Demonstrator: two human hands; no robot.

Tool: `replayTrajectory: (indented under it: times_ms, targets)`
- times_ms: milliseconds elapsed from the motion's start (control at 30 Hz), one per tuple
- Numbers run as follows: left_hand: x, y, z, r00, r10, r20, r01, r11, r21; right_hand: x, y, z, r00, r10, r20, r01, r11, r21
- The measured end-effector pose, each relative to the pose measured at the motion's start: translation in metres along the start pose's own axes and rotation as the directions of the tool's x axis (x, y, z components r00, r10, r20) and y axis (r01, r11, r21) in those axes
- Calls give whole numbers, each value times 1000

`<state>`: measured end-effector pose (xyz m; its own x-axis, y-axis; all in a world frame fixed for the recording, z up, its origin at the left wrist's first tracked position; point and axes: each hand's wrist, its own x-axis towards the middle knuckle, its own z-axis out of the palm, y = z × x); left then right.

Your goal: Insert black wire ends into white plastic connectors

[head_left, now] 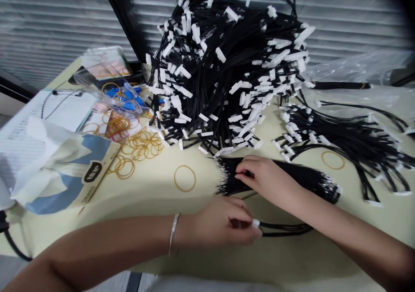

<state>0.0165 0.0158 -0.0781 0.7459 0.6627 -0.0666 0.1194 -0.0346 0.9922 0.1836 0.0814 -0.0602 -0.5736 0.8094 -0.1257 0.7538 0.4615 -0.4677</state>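
Note:
My left hand is closed in a pinch on a small white connector. Several black wires run from that connector to the right and pass behind my right forearm. Farther up the table, my right hand has thumb and fingertips brought together over a flat bundle of black wires with bare metal ends. Whether a single wire sits between those fingertips is too small to tell. A lone rubber band lies left of the bundle.
A big heap of black cables with white connectors rises at the back. More finished-looking cables lie on the right. Rubber bands, a bag of blue clips, a tissue pack and papers occupy the left.

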Motion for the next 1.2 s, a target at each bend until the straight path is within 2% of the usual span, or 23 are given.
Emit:
replayTrajectory:
  times_ms: [167,267,400,500,600,867,967,1067,1200]
  targets:
    - [-2,-7,2,997,-73,-39,71,995,-64,2,-2,1,998,52,19,-52,999,2]
    - [-4,-8,2,996,-78,-50,74,995,-68,1,-2,0,998,55,33,-56,998,30]
    - [-5,-4,2,998,-44,-48,45,999,28,-3,-3,-1,998,55,33,-56,997,53]
    - [-5,-4,3,995,-47,-85,55,993,100,-6,-4,1,998,58,16,-59,997,48]
    - [-4,-5,5,990,-61,-123,73,992,99,-7,-5,3,998,62,-10,-62,997,44]
    - [-4,-2,4,987,-124,-102,131,989,73,-6,-7,5,995,94,-36,-89,987,132]
    - [-4,1,2,976,-173,-136,176,984,16,-5,-4,0,992,128,-16,-121,968,221]
    - [-3,5,1,947,-259,-191,244,965,-97,-4,0,-5,987,157,21,-155,934,321]
    - [-2,7,1,923,-343,-172,292,919,-266,-1,5,-8,980,191,56,-197,891,409]
